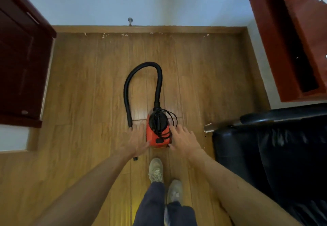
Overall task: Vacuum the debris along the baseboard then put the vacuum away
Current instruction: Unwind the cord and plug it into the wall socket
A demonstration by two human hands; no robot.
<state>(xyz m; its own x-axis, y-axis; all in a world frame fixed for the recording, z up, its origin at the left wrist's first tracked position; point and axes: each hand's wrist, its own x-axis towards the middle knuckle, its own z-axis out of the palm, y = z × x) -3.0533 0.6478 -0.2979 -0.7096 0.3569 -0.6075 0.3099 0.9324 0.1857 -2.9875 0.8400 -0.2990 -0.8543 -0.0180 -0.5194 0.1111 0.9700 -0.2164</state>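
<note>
A small red vacuum [158, 138] with a black top sits on the wooden floor in front of me. A black cord is coiled on it. Its black hose [141, 66] loops away toward the wall and comes back on the left; my left hand hides its far end. My left hand [137, 142] is spread at the vacuum's left side, fingers apart. At the right side is my right hand [182, 140], also spread, fingertips at the cord. Neither hand grips anything. White bits of debris [123, 35] lie scattered along the wooden baseboard [177, 29] ahead.
A dark wooden cabinet [21, 63] stands at the left and a red-brown wooden unit [286, 49] at the right. A black leather sofa [274, 151] fills the lower right, with more debris [208, 127] by its corner. A metal door stop [130, 21] sticks out of the wall. My feet [164, 178] are below.
</note>
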